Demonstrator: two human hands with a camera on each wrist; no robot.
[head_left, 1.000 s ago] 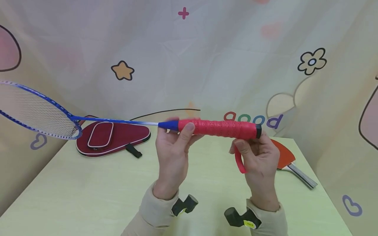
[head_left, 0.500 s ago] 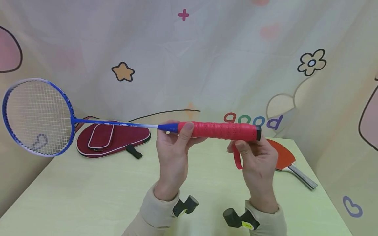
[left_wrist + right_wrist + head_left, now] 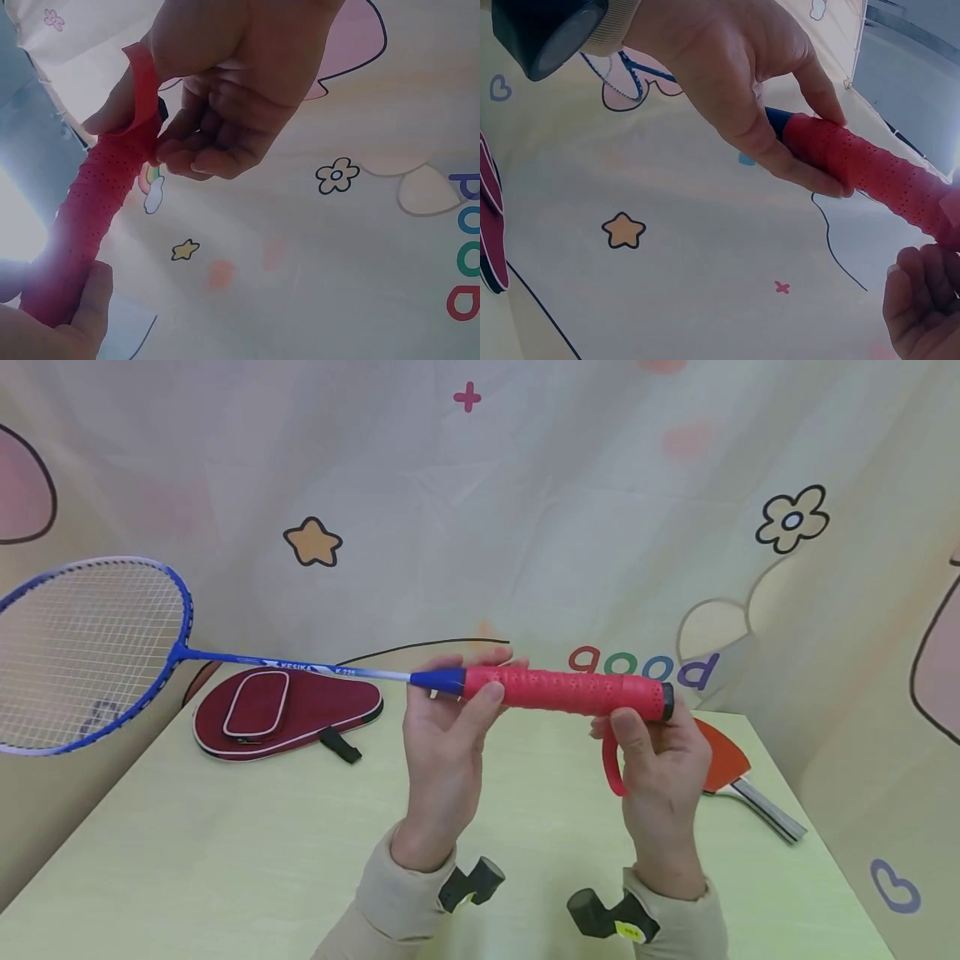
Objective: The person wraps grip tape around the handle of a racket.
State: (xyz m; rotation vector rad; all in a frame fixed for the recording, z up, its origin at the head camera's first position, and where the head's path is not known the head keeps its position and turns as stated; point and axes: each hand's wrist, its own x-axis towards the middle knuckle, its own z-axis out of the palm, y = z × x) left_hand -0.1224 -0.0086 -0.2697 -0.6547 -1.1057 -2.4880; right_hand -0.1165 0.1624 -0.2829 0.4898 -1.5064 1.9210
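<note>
A blue badminton racket (image 3: 247, 659) is held level above the table, its head to the left. Red perforated grip tape (image 3: 562, 692) covers its handle from the blue cone (image 3: 438, 681) almost to the black butt cap (image 3: 667, 702). My left hand (image 3: 442, 752) holds the handle next to the cone, thumb in front and fingers behind. At the butt end, my right hand (image 3: 663, 781) pinches the tape between thumb and fingers, and a short loose tail (image 3: 612, 764) loops below. In the left wrist view this loose strip (image 3: 144, 86) stands out from the handle.
On the table (image 3: 247, 843), a dark red paddle case (image 3: 322, 697) with a black strap (image 3: 341, 745) lies at the back left. A table tennis bat (image 3: 765, 806) lies at the right, partly behind my right hand. A printed curtain (image 3: 562, 527) hangs close behind.
The racket has rolled about its length, its head swinging to face differently twice. Handle and both hands have shifted slightly right since half a second ago. The tape tail still hangs below the handle.
</note>
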